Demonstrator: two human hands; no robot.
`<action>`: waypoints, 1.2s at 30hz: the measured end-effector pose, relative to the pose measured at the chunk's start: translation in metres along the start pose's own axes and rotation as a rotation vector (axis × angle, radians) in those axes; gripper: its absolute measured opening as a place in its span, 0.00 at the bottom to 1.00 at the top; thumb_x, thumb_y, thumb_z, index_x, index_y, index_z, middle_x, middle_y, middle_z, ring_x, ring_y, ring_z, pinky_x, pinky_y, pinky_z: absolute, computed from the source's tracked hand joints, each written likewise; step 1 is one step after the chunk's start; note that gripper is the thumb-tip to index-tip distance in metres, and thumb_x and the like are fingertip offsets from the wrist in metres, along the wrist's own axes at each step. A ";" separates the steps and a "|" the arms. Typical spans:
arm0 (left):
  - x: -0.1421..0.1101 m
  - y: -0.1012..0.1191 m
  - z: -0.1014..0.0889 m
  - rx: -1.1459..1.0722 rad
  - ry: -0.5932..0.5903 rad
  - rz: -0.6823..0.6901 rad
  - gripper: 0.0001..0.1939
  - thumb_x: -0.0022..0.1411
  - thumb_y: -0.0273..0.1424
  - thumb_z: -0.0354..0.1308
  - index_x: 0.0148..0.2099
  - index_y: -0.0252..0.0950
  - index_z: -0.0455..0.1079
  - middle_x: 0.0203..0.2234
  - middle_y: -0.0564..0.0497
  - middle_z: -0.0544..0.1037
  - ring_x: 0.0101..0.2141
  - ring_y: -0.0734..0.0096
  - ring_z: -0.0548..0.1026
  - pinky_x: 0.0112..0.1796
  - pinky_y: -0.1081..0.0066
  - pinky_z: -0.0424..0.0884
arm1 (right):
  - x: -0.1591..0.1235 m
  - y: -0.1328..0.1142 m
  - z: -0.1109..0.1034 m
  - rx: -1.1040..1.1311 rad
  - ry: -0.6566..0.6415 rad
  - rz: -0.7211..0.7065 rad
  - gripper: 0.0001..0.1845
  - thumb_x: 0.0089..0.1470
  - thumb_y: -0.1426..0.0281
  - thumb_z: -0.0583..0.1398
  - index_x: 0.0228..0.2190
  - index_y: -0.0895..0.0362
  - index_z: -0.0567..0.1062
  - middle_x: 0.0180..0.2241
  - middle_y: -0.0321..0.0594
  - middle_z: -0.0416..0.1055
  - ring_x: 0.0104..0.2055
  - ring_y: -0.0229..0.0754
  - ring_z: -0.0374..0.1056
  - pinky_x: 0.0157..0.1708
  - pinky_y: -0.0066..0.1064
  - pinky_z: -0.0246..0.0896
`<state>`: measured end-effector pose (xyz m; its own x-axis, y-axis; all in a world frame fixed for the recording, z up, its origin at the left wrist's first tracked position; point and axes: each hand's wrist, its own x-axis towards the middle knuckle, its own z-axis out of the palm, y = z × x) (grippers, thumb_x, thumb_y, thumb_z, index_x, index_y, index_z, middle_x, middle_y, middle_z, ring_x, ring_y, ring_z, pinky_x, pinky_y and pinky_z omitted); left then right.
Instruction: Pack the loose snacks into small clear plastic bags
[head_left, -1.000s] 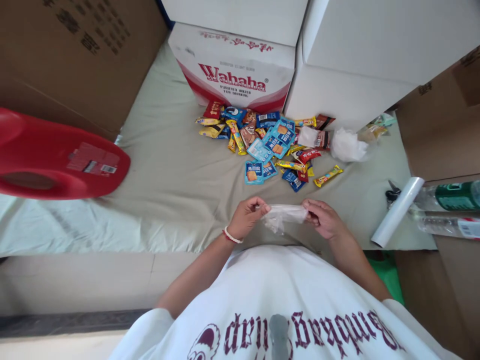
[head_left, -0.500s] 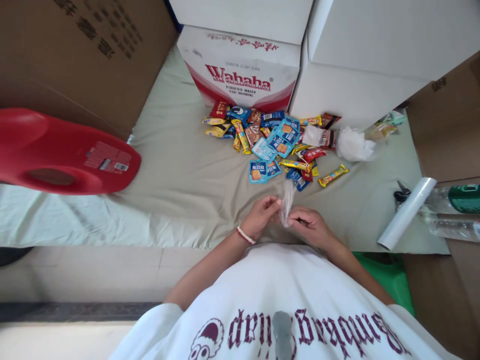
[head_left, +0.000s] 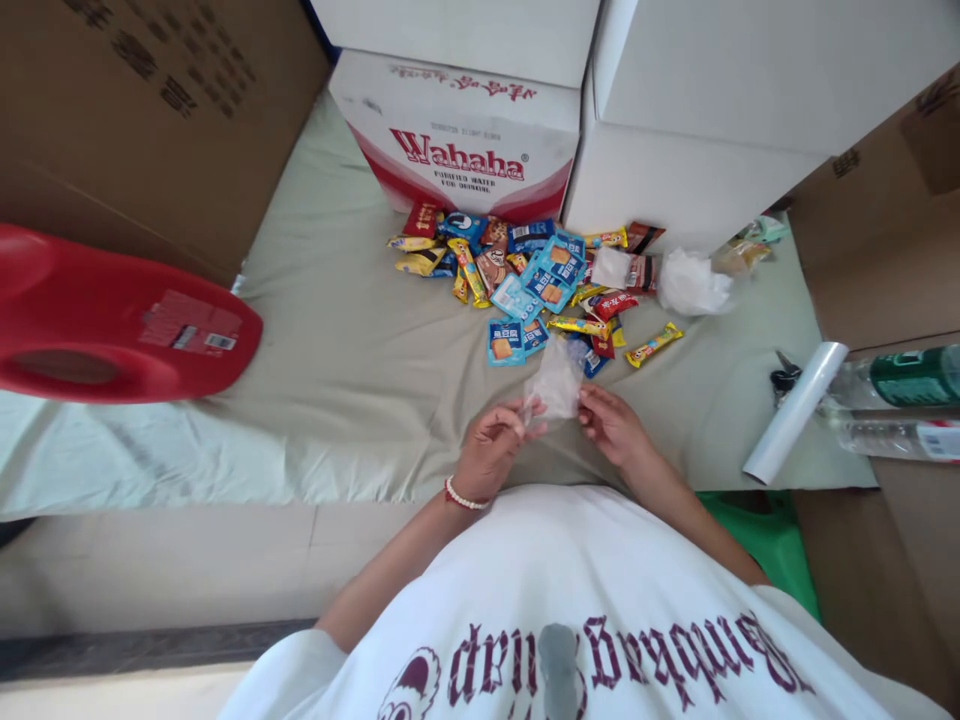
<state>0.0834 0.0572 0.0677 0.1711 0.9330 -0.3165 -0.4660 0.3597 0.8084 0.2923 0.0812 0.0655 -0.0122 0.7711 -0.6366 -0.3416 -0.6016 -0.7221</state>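
A small clear plastic bag [head_left: 556,385] is stretched between my two hands above the front of the cloth-covered table. My left hand [head_left: 495,440], with a beaded bracelet at the wrist, pinches its left side. On the opposite side my right hand [head_left: 609,422] grips the bag's edge between thumb and fingers. Just beyond the bag lies a pile of small wrapped snacks, among them light-blue snack packets [head_left: 549,288], yellow stick packs [head_left: 654,345] and a red packet [head_left: 613,304]. A crumpled bunch of clear bags [head_left: 694,282] sits at the pile's right end.
A red jug [head_left: 120,320] lies on the left beside a brown carton [head_left: 150,130]. White boxes stand behind the snacks, one a Wahaha water carton [head_left: 457,140]. To the right are a plastic film roll [head_left: 795,412], scissors [head_left: 785,372] and plastic bottles [head_left: 911,378].
The bag was a narrow, gathered strip between my fingers and is now spread wider. My hands have moved apart. The whole view has shifted slightly.
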 end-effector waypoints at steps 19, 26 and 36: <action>0.027 -0.003 -0.026 1.457 -0.036 0.412 0.09 0.68 0.32 0.54 0.43 0.39 0.77 0.41 0.39 0.80 0.48 0.52 0.76 0.53 0.52 0.65 | 0.016 -0.041 0.011 -0.200 -0.054 -0.240 0.24 0.43 0.52 0.72 0.35 0.52 0.72 0.29 0.32 0.67 0.23 0.31 0.57 0.20 0.25 0.50; 0.026 -0.023 -0.022 1.227 0.091 0.354 0.09 0.68 0.33 0.53 0.38 0.39 0.73 0.34 0.44 0.80 0.39 0.60 0.76 0.43 0.63 0.69 | 0.022 0.002 0.000 -0.584 0.128 -0.293 0.29 0.44 0.52 0.70 0.44 0.52 0.72 0.28 0.34 0.68 0.27 0.39 0.63 0.21 0.28 0.56; -0.025 0.034 -0.107 0.500 0.575 -0.113 0.20 0.55 0.49 0.63 0.34 0.40 0.62 0.18 0.60 0.64 0.18 0.75 0.63 0.20 0.75 0.55 | 0.018 -0.005 -0.016 -0.367 -0.113 -0.124 0.21 0.40 0.55 0.71 0.30 0.55 0.73 0.21 0.28 0.64 0.20 0.32 0.54 0.18 0.26 0.49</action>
<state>-0.0293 0.0450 0.0504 -0.3476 0.7879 -0.5084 -0.0012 0.5418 0.8405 0.3088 0.0949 0.0539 -0.1027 0.8481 -0.5197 0.0108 -0.5215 -0.8532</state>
